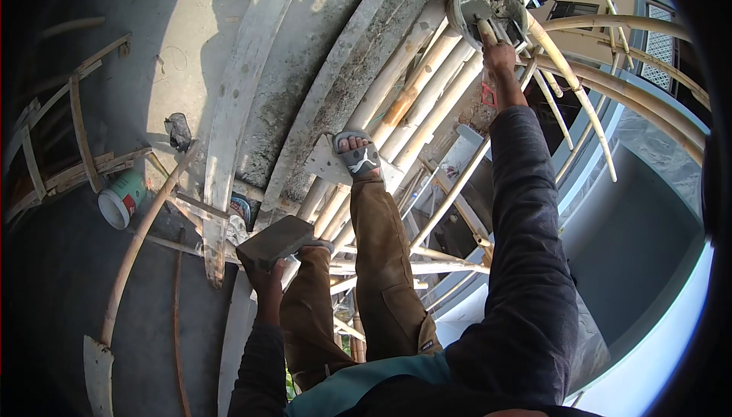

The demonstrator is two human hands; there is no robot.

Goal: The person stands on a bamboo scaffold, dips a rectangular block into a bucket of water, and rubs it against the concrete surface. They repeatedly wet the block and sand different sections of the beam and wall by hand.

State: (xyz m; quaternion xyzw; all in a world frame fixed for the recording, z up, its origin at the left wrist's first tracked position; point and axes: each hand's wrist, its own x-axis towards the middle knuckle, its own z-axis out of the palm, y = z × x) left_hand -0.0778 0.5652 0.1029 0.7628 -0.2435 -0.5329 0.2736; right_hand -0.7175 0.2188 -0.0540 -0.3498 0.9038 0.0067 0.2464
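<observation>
My right hand (499,56) reaches out to a round bucket (456,17) of wet grey mortar at the top of the view. Its fingers are closed round the pale handle of a trowel (486,32), whose blade is down in the mortar and mostly hidden. At lower left, my left hand (268,286) grips a flat grey rectangular board (276,238) from below. The board is tilted beside my left foot, well apart from the bucket.
I stand on bamboo poles (415,97) laid side by side, one sandalled foot (358,154) on a small plank. Gaps open to a lower level at right. Concrete ledges (316,112) run along the left. A white-and-green bucket (122,200) lies tipped at far left. Curved bamboo poles (610,24) cross at upper right.
</observation>
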